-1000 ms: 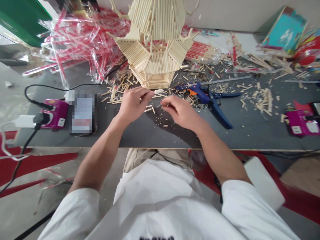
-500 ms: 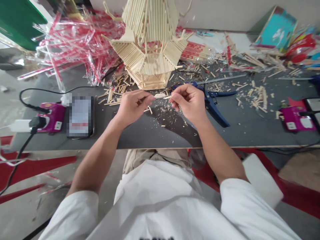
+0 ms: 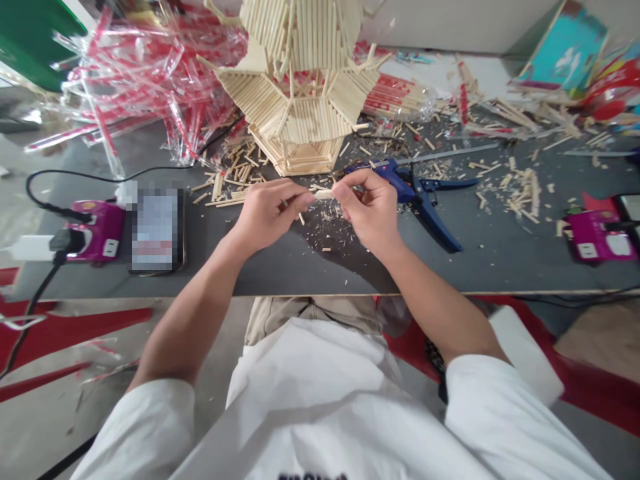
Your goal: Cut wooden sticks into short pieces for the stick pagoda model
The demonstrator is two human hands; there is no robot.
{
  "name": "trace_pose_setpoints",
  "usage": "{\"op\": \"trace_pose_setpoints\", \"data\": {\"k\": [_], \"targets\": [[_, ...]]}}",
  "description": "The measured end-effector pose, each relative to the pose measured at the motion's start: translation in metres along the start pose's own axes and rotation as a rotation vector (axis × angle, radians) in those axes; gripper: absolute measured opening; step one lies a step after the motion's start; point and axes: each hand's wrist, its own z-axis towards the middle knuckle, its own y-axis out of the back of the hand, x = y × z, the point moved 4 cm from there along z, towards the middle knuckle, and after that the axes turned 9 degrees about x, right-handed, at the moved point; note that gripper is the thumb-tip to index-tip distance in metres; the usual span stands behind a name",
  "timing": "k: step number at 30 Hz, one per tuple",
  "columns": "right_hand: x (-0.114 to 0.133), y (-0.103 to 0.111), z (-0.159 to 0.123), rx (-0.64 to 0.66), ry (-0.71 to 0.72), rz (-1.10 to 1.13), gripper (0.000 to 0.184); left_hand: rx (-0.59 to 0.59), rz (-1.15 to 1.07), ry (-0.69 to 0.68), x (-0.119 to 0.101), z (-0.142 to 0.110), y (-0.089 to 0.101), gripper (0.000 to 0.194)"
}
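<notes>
Between my two hands lies a short row of pale wooden stick pieces (image 3: 324, 194). My left hand (image 3: 273, 212) pinches its left end between thumb and forefinger. At the other end my right hand (image 3: 367, 203) is closed, thumb against forefinger; its fingertips hide part of the pieces. Just beyond my hands stands a tiered pagoda-like model (image 3: 313, 123) built from wooden sticks, its top cut off by the picture's edge. A blue hot glue gun (image 3: 420, 200) lies to the right, partly behind my right hand, with a glue stick (image 3: 455, 153) reaching out of it.
Cut stick bits (image 3: 523, 193) are scattered over the dark table (image 3: 215, 267). Clear-and-red plastic wrappers (image 3: 150, 87) heap up at the back left. A phone (image 3: 157, 230) and a purple power socket (image 3: 103, 230) with cables lie left; another purple socket (image 3: 600, 235) sits right.
My right hand has moved left, bringing the stick piece in its fingers up against the pieces in my left hand. The view has shifted slightly.
</notes>
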Motion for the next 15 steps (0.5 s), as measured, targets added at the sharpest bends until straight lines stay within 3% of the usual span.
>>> {"op": "trace_pose_setpoints", "data": {"k": [7, 15], "targets": [[0.007, 0.002, -0.001, 0.015, 0.063, -0.072, 0.048, 0.002, -0.007, -0.002, -0.001, 0.0, 0.001, 0.032], [0.018, 0.007, -0.004, -0.021, 0.18, -0.357, 0.047, 0.009, 0.015, 0.021, 0.002, 0.0, 0.001, 0.035]]}}
